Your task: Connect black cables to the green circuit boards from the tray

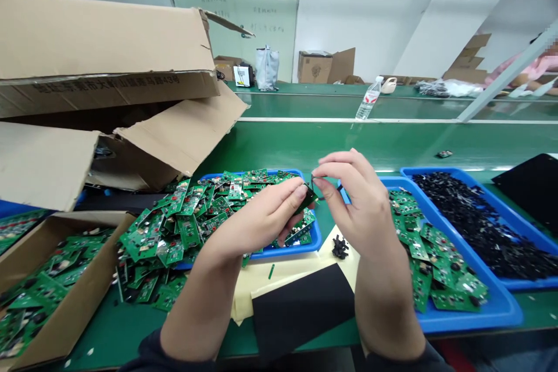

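Observation:
My left hand (279,203) is closed around a small green circuit board (308,197), thumb on top; much of the board is hidden by the fingers. Just right of it, my right hand (355,200) pinches a small black strip (313,181) between thumb and fingertips, close to the board's edge. Whether strip and board touch I cannot tell. Below the hands, a little pile of black pieces (340,247) lies on yellowish paper (283,268), with a black sheet (305,308) in front of it.
Circuit boards overflow a blue tray (320,238) behind my left hand. To the right stand a blue tray (501,311) of boards and another blue tray (464,177) of black strips. Cardboard boxes (100,40) crowd the left. A water bottle (369,97) stands farther back; a person sits far right.

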The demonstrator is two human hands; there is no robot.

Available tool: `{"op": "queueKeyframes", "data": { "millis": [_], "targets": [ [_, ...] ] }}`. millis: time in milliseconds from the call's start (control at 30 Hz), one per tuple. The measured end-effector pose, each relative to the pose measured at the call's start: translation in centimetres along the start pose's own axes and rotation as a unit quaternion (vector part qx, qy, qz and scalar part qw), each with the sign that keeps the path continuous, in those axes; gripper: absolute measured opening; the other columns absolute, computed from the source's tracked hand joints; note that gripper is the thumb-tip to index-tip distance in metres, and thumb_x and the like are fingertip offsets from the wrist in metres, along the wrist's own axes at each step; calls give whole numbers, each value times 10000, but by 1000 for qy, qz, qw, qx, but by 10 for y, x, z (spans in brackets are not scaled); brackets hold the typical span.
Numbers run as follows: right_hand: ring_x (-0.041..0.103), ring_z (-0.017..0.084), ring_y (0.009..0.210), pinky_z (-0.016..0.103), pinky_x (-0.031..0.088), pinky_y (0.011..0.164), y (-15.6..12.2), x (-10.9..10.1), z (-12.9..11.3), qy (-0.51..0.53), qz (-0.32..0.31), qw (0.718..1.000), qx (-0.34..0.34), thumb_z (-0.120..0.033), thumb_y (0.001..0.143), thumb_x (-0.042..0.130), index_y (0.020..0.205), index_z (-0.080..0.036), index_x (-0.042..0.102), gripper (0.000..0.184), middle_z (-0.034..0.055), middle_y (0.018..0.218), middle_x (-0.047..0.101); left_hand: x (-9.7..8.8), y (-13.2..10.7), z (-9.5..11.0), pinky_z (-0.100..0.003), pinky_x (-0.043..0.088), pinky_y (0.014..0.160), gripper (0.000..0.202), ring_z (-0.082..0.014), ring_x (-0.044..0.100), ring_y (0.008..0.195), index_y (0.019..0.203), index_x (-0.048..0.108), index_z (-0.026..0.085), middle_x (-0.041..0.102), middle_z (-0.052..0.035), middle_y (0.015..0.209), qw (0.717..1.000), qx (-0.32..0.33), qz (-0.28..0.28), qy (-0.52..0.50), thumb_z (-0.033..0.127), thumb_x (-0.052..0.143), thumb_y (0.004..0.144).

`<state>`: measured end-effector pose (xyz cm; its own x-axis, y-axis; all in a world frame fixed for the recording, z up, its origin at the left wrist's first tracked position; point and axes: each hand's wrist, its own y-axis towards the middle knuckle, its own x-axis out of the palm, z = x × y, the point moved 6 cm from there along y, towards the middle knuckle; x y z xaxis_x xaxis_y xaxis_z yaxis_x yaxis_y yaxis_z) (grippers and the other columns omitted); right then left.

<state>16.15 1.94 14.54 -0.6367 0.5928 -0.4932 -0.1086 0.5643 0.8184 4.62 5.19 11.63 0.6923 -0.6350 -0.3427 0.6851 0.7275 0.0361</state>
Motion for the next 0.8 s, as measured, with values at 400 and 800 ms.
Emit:
{"op": "queueKeyframes", "data": {
  "millis": [400,800],
  "targets": [
    [606,152,715,301,510,661,-5,-14,0,96,60,989,89,-186,830,591,866,-197,636,59,21,780,641,-16,-3,8,-300,464,750,338,-148,521,779,1116,572,180,530,-29,804,977,138,109,120,316,305,961],
    [608,145,725,292,490,673,-1,-2,0,167,27,984,62,-132,829,558,775,-200,624,109,12,761,646,-16,-4,7,-238,507,693,317,-136,535,854,1210,557,272,484,-55,981,977,177,90,73,273,492,899]
  ]
}}
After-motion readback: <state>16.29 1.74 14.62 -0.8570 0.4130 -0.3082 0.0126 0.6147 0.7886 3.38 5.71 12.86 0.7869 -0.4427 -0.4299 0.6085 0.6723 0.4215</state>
